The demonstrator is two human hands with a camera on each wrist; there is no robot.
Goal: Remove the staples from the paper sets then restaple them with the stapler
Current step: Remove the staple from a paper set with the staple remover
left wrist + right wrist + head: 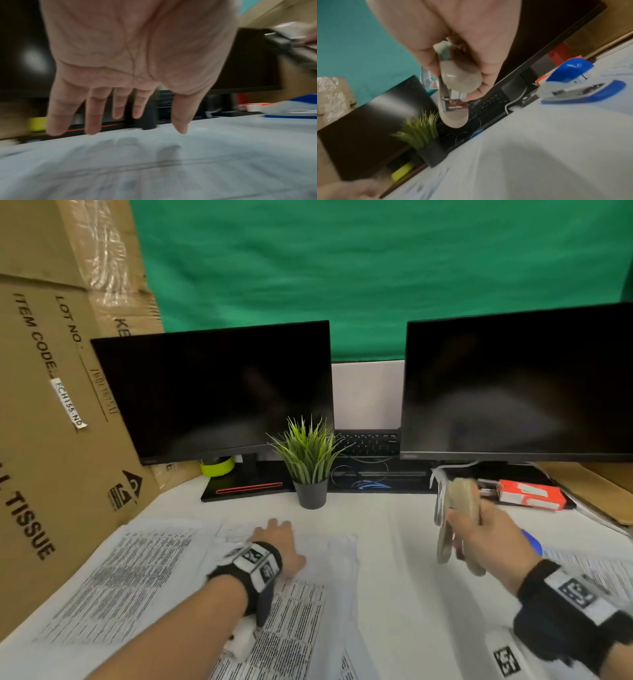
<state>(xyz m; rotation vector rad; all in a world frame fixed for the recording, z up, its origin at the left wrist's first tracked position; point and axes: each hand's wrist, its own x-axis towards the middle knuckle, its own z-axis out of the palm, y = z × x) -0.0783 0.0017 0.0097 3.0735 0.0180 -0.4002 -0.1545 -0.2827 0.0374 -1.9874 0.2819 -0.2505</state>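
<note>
Under my left fingers: I am laying my left hand (279, 546) flat, fingers straight and spread, on the paper set (301, 604); it is gripping nothing.
Right grip: I am curling my right hand (479, 534) round the beige staple remover (453, 94), lifted off the desk, well to the right of my left fingertips; its metal claws are pointing away from my palm.
Doing it well: I judge I should be pressing the sheets still close to the stapled corner, then sliding the claws under the staple's crown and squeezing slowly so the paper is not tearing. Where the staple is sitting, I cannot tell.
Stapler: the blue stapler (578, 86) is waiting on the desk just right of my right hand.
Containers: beyond my left fingertips a dark pot (311, 493) is holding a green plant (308, 450); beyond my right fingers an orange box (531, 494) is lying closed, contents hidden.
</note>
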